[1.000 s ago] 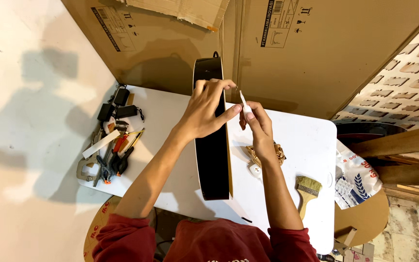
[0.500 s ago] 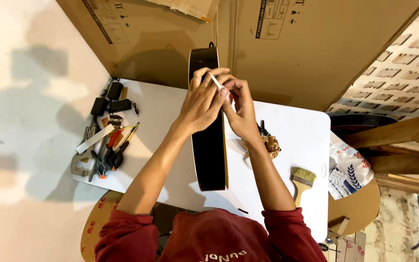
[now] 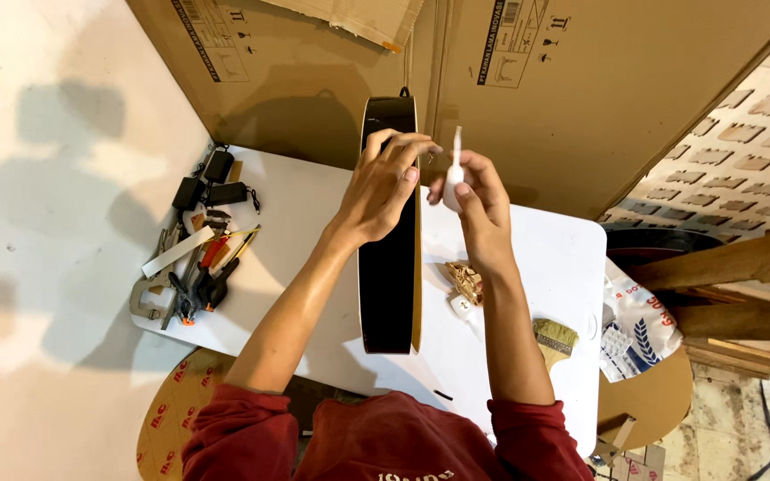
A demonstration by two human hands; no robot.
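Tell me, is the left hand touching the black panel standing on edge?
Touching. The head view shows the left hand resting its fingers on the upper rim of the black panel, with no gap visible.
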